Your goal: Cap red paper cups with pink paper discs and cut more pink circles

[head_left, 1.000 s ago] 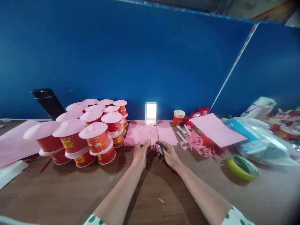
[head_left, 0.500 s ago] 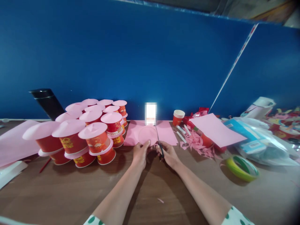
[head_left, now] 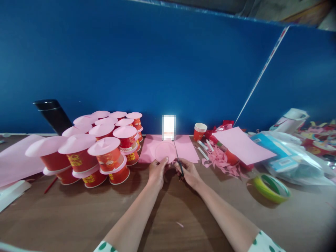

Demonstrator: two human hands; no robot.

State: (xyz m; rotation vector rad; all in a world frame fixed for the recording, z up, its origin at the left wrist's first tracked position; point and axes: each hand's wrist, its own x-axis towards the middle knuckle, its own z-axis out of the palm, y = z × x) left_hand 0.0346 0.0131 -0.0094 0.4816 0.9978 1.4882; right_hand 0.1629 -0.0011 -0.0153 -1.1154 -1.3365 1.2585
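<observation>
Pinched between thumb and fingers of my left hand (head_left: 158, 172) is a round pink paper disc (head_left: 166, 151), held by its lower edge. My right hand (head_left: 189, 172) grips a pair of scissors (head_left: 179, 164) with dark handles. Their blades point away from me along the disc's right side; whether they touch the paper I cannot tell. Beneath and behind the disc lie flat pink paper sheets (head_left: 187, 148). A phone-like upright object (head_left: 168, 127), blurred out, stands at the back of the sheets.
Stacked red paper cups (head_left: 106, 162) with pink paper tops stand at left, before a black bottle (head_left: 55, 115). At right are nested cups (head_left: 200, 132), pink paper scraps (head_left: 219, 159), a pink sheet (head_left: 243, 145), a roll of yellow-green tape (head_left: 271, 189) and a plastic bag (head_left: 296, 164).
</observation>
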